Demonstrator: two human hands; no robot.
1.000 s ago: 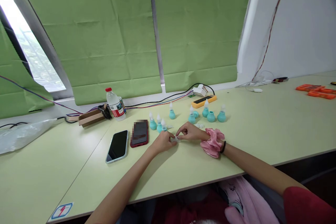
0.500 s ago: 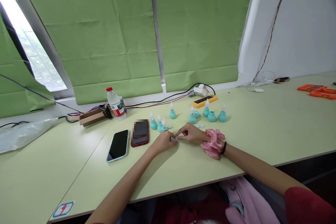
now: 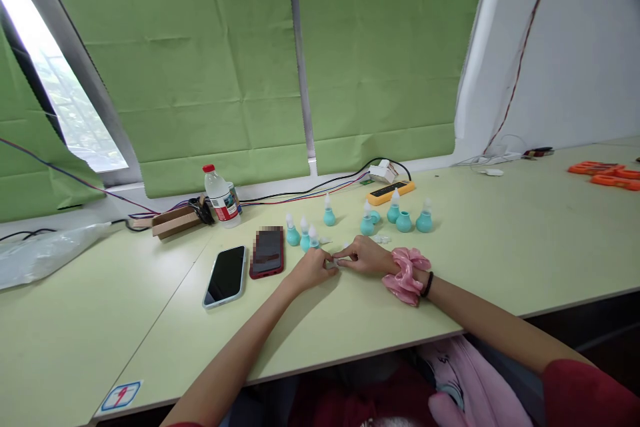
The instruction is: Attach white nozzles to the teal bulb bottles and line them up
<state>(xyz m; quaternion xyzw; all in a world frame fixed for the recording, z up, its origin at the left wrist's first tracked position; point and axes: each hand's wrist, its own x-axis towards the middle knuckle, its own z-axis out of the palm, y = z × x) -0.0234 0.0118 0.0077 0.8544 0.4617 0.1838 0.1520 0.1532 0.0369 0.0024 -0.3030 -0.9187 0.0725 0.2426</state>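
Note:
Low over the middle of the table, my left hand [image 3: 311, 269] and my right hand [image 3: 369, 256] meet with their fingertips. Between them is a small clear plastic piece [image 3: 335, 263], partly hidden by the fingers. Each hand is closed in a pinch on it. Just beyond my left hand stand several teal squeeze bulbs with clear tips, the nearest teal bulb [image 3: 313, 239] partly covered by that hand. Small clear plastic parts [image 3: 381, 239] lie behind my right hand. Further back is a teal bulb without a tip [image 3: 403, 221], beside a tipped one [image 3: 424, 220].
Left of my hands lie a white-edged phone [image 3: 226, 276] and a red-cased phone [image 3: 268, 253]. At the back stand a red-capped bottle [image 3: 221, 199], a cardboard box [image 3: 176, 223] and a yellow power strip [image 3: 390, 193], with cables along the wall. Orange-handled tools [image 3: 605, 172] lie far right.
Both hands stay in almost the same place, still pinching the small clear plastic piece. My right fingers have shifted very slightly; the view has moved a touch.

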